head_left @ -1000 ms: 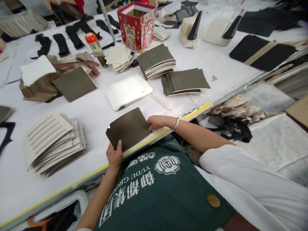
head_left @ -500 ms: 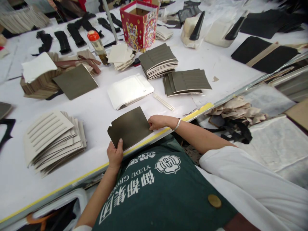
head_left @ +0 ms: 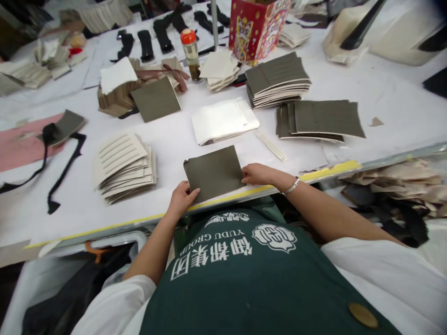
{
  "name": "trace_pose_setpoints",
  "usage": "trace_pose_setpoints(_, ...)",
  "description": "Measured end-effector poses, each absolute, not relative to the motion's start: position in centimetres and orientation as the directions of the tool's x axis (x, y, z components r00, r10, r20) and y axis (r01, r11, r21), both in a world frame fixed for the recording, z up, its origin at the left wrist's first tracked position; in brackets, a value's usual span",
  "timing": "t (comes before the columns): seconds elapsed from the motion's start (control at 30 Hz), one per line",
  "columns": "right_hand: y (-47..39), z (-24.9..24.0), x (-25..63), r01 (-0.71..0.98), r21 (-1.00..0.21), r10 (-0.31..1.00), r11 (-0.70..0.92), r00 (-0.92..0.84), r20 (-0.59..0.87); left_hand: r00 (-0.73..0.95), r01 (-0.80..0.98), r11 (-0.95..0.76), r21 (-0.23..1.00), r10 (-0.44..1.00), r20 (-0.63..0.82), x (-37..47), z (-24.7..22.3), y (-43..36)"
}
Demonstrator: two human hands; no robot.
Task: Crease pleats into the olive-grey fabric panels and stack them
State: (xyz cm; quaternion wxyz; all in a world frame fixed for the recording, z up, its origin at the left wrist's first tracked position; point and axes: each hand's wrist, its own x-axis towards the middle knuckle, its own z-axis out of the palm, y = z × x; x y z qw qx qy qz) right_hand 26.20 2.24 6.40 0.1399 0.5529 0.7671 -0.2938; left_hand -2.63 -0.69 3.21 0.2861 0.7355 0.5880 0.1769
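Note:
A dark olive panel (head_left: 214, 173) lies at the table's near edge, between my two hands. My left hand (head_left: 183, 196) grips its lower left corner, thumb on top and fingers at the side. At the panel's right edge, my right hand (head_left: 257, 174) pinches it with curled fingers. Just beyond is a stack of white sheets (head_left: 223, 120), with a thin pale strip (head_left: 271, 146) to its right. A pile of cream, ribbed pieces (head_left: 122, 163) sits to the left. Two olive stacks, one farther back (head_left: 277, 77) and one nearer (head_left: 324, 117), are at the right.
Behind stand a red patterned box (head_left: 247, 32), an orange-capped bottle (head_left: 191, 56) and a pole. Black straps (head_left: 66, 172) lie on the left. Yellow tape (head_left: 139, 223) runs along the table edge. A white bin (head_left: 38, 279) holding dark material is below left.
The view has shifted left, so table items appear farther right. My hands still hold the olive panel, which now looks flatter and less tilted. More of the left side of the table shows.

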Motion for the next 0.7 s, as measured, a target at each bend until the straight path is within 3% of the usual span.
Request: trace_pose_setpoints(0.7,2.0,6.2,25.7,0.939,-0.303,0.738,0.162,-0.319,-0.594,0.226,0.755,-0.16,0.636,0.974,-0.024,-2.6,1.9,-1.5)
